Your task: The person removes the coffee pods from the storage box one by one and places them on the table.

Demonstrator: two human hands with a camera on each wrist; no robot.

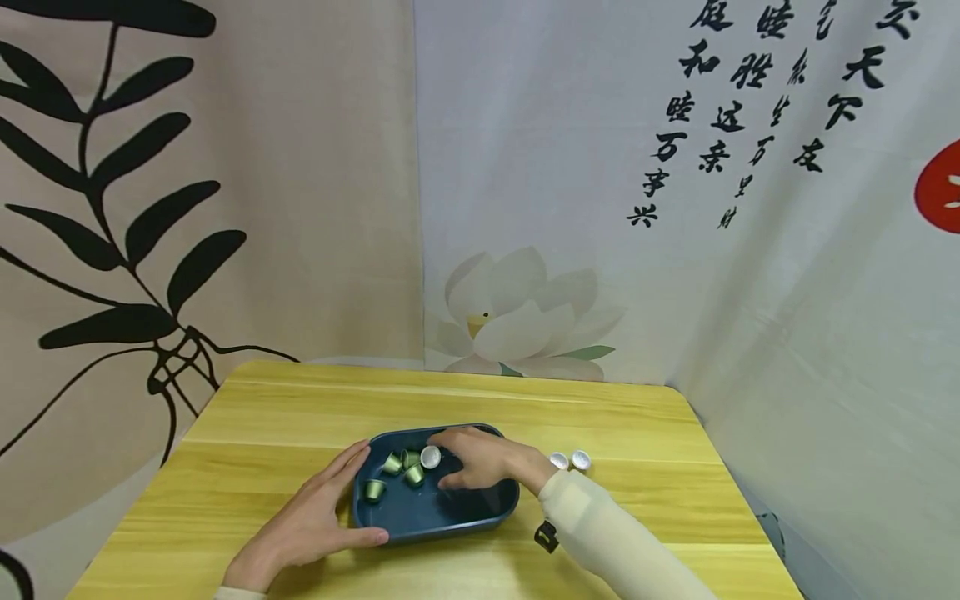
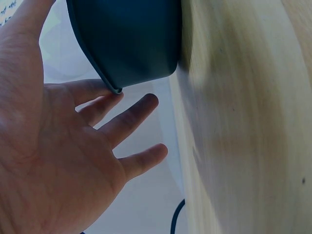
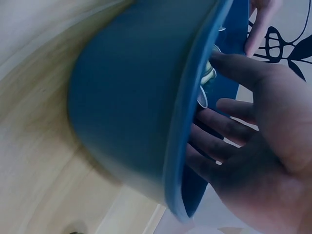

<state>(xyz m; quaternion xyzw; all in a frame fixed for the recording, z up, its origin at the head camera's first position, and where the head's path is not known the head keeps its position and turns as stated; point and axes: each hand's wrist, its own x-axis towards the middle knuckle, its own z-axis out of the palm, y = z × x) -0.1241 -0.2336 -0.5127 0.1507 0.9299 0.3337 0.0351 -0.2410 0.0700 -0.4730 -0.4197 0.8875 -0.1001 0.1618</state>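
A dark blue tray [image 1: 442, 527] with raised sides stands on the table. Inside, toward its left half, lie several small green coffee capsules [image 1: 374, 490], one with its white lid [image 1: 431, 457] facing up. My left hand [image 1: 311, 512] is at the tray's left end, its thumb along the near rim and its fingers spread by the far left corner; in the left wrist view [image 2: 63, 146] some fingertips touch the rim. My right hand [image 1: 480, 458] reaches over the tray's right end, thumb and fingers apart, fingertips beside the white-lidded capsule. The right wrist view shows these fingers [image 3: 219, 131] inside the rim.
Two more capsules [image 1: 581, 460] stand white side up on the wooden table [image 1: 315, 417], right of the tray and just beyond my right wrist. A small black device [image 1: 547, 536] hangs at that wrist. Printed cloth [image 1: 525, 167] hangs behind the table.
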